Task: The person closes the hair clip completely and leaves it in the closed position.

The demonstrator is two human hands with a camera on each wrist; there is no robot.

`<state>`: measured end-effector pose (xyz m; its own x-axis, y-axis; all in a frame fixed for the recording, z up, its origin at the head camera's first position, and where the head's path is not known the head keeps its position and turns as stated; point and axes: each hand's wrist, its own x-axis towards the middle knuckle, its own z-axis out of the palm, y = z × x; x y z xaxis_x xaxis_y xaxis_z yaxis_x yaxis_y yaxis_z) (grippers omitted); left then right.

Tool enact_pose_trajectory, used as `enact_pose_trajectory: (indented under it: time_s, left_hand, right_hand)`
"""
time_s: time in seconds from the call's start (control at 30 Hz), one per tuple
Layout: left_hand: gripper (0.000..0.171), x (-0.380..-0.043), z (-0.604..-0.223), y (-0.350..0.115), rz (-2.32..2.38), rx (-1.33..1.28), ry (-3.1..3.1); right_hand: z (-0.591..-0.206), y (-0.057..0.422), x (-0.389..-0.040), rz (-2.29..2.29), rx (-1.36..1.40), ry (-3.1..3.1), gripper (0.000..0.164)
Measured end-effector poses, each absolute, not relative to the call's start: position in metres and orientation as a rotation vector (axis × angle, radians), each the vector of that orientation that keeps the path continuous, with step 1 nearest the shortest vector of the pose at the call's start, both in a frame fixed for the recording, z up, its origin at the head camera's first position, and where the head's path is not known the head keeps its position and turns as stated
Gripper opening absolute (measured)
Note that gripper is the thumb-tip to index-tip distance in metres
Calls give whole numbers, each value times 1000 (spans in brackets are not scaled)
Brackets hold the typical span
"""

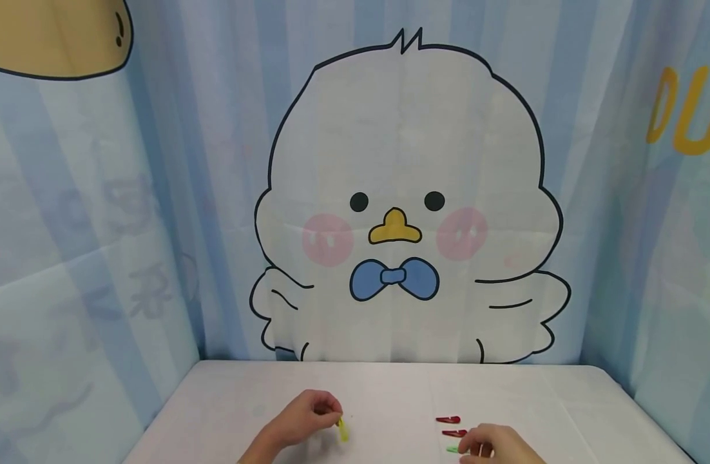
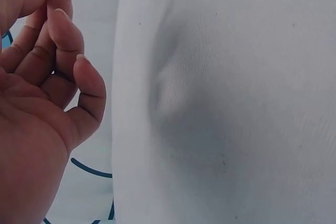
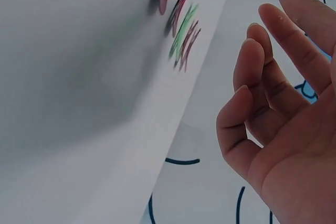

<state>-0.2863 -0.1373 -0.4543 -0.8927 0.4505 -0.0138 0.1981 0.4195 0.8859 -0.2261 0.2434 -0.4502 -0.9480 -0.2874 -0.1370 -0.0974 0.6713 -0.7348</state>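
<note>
Between thumb and index finger, my left hand (image 1: 308,415) pinches a yellow hair clip (image 1: 343,430) that hangs down over the table. Only one end of that clip shows in the left wrist view, at the fingertips. Toward the right lies a column of hair clips: a red one (image 1: 448,419), another red one (image 1: 455,434) and a green one (image 1: 452,449). My right hand (image 1: 497,444) hovers beside them, fingers loosely bent and holding nothing. A dark reddish clip (image 3: 189,48), hidden in the head view, lies next to the green one in the right wrist view.
A white-covered table (image 1: 390,386) spreads under both hands. Behind it hangs a striped blue curtain (image 1: 227,193) with a large cartoon chick, and similar cloth closes off the left and right sides.
</note>
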Motion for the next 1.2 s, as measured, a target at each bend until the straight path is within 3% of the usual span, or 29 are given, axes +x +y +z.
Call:
enact_pose_trajectory:
  time_s: [0.27, 0.57, 1.03, 1.2]
  left_hand:
    - [9, -285, -457, -133, 1645, 505, 2342]
    - [20, -279, -456, -125, 1847, 458, 2222]
    - [20, -266, -449, -108, 2014, 426, 2110]
    - [12, -261, -449, -104, 2061, 411, 2071]
  right_hand:
    - [-433, 221, -228, -1258, -594, 2626, 9]
    - [-425, 191, -231, -1319, -677, 2641, 14]
    - [-415, 158, -235, -1396, -707, 2685, 12]
    - [-414, 150, -234, -1460, -728, 2684, 13]
